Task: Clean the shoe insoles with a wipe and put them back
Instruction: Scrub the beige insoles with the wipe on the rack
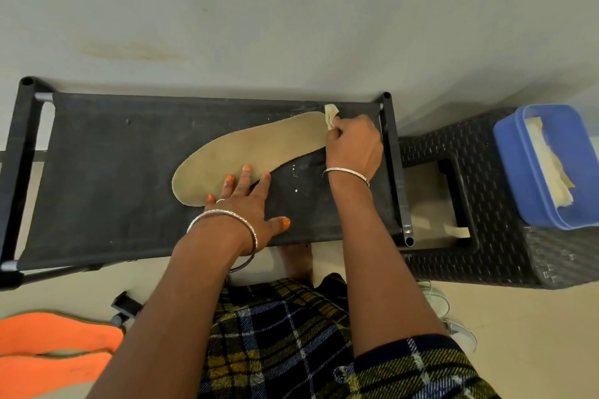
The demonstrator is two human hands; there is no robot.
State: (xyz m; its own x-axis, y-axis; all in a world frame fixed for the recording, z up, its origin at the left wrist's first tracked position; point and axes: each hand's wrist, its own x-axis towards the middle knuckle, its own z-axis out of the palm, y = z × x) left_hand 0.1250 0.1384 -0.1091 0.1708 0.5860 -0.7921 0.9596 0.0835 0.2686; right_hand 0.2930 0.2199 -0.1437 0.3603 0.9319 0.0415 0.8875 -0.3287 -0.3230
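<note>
A tan insole (246,152) lies flat on the black fabric top of a low rack (107,178), its toe end pointing to the upper right. My left hand (246,204) presses it down with straight, spread fingers near its lower middle edge. My right hand (353,146) grips a small cream wipe (331,115) at the insole's upper right tip; most of the wipe is hidden in the fist. Two orange insoles (55,350) lie on the floor at the lower left.
A black woven stool (486,256) stands right of the rack, with a blue plastic box (531,172) of cream wipes on it. A loose wipe (457,230) lies in the stool's opening. A pale shoe (450,317) peeks out by my right arm. A wall is behind the rack.
</note>
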